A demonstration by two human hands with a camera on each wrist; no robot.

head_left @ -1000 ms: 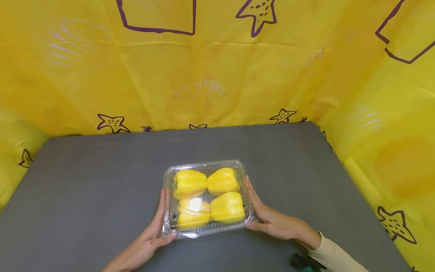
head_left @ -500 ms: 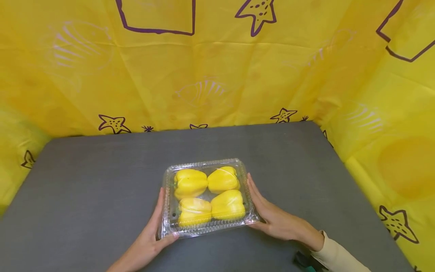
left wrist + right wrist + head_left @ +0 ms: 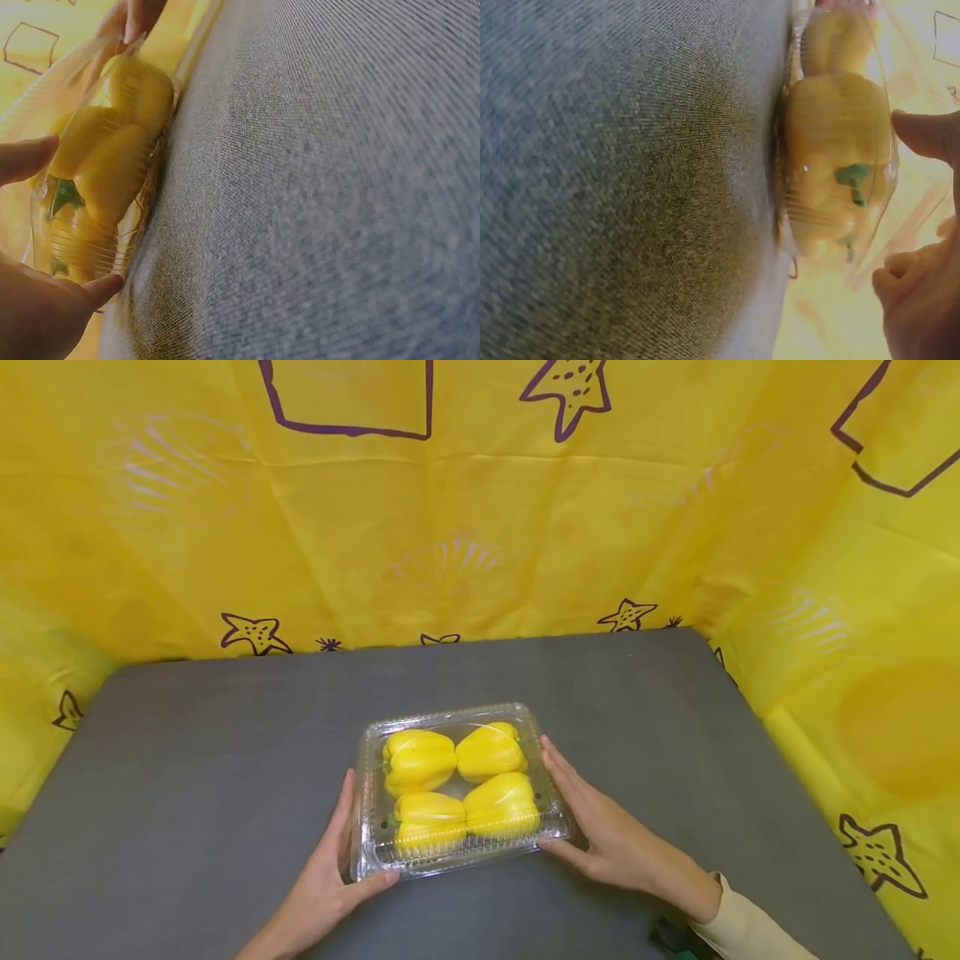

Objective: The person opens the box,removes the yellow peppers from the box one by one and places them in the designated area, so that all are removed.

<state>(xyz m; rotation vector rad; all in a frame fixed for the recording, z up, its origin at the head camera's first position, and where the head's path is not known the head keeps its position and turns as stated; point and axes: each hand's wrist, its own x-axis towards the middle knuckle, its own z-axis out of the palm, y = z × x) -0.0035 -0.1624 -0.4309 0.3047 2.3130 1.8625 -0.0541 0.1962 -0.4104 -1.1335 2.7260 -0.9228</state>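
A clear plastic clamshell container (image 3: 450, 860) with its lid down lies near the middle front of the grey table. Several yellow bell peppers (image 3: 420, 760) show through the lid, and a green stem (image 3: 853, 176) is visible in the right wrist view. My left hand (image 3: 322, 877) holds the near left corner, its thumb at the front and its fingers along the left side. On the opposite side my right hand (image 3: 600, 835) holds the near right corner, thumb in front and fingers along the edge. The container's underside is hidden in the head view.
Grey cloth covers the table (image 3: 225, 760). Yellow fabric (image 3: 465, 510) with dark starfish drawings rises behind it and at both sides. A small dark object (image 3: 671, 935) shows by the right sleeve (image 3: 746, 927) at the bottom edge.
The container and both hands have shifted slightly away from the person. Both hands stay at its near corners, and the glare on the lid has faded.
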